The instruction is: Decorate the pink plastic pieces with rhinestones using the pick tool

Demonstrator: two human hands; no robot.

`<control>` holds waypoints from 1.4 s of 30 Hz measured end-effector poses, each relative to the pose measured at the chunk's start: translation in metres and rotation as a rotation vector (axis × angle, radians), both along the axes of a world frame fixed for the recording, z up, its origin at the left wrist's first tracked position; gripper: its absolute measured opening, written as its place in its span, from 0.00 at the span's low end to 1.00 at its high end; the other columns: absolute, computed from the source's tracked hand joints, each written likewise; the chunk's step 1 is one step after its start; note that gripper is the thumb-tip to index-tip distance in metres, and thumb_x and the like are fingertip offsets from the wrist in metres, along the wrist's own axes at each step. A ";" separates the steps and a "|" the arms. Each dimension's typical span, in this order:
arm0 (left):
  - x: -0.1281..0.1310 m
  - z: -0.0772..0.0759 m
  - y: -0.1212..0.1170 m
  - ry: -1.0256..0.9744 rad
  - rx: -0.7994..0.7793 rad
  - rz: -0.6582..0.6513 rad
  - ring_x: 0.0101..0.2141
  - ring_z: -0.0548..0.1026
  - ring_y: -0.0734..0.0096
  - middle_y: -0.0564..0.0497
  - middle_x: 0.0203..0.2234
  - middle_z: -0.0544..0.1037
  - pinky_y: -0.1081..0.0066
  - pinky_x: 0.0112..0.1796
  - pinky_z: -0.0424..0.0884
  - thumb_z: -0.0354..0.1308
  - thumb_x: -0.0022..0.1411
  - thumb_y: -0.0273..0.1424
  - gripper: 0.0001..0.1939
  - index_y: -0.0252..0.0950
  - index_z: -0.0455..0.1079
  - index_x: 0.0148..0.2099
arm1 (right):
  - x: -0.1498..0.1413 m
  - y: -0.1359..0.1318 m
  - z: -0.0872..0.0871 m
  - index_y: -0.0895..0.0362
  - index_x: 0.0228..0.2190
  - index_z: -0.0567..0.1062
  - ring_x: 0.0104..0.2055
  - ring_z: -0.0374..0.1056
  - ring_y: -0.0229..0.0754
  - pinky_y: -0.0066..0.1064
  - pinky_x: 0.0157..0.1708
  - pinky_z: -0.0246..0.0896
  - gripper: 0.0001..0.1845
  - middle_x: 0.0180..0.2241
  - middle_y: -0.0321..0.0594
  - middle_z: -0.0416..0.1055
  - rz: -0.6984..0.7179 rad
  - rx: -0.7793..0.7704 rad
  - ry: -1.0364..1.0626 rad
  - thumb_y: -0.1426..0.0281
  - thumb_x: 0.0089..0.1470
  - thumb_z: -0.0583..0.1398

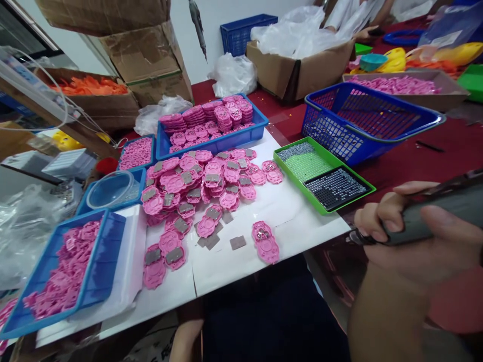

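My right hand [407,241] is at the right, off the table edge, its fingers wrapped round a dark grey electric screwdriver [445,213] whose bit end points left. At the bottom only part of my left forearm [185,342] shows; the hand itself is hidden. Near the table's front edge lies a single pink plastic casing [264,242] with small metal parts at its top. Left of it are a loose grey metal plate [237,243] and a heap of pink casings [211,176], many bearing grey plates. A green tray [302,168] holds small screws and a black perforated plate [335,188].
Behind the heap stands a blue bin [215,147] of stacked pink casings. Another blue bin [113,251] of pink parts is at the left. A blue basket [339,125] sits behind the green tray. A second screwdriver [196,25] hangs above. Another person's arm [381,15] shows at the back.
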State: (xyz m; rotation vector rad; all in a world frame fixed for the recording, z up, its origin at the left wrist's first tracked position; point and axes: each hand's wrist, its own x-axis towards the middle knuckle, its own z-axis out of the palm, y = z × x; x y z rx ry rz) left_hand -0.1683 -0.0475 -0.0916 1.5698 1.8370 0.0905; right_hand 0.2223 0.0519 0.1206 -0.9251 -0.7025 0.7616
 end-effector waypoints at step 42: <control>0.097 0.109 0.086 -0.260 0.801 -0.443 0.42 0.76 0.63 0.46 0.40 0.78 0.61 0.45 0.73 0.59 0.72 0.30 0.10 0.37 0.74 0.53 | -0.003 0.007 0.004 0.49 0.32 0.77 0.13 0.45 0.36 0.35 0.13 0.40 0.12 0.14 0.27 0.56 0.048 -0.078 -0.145 0.62 0.41 0.65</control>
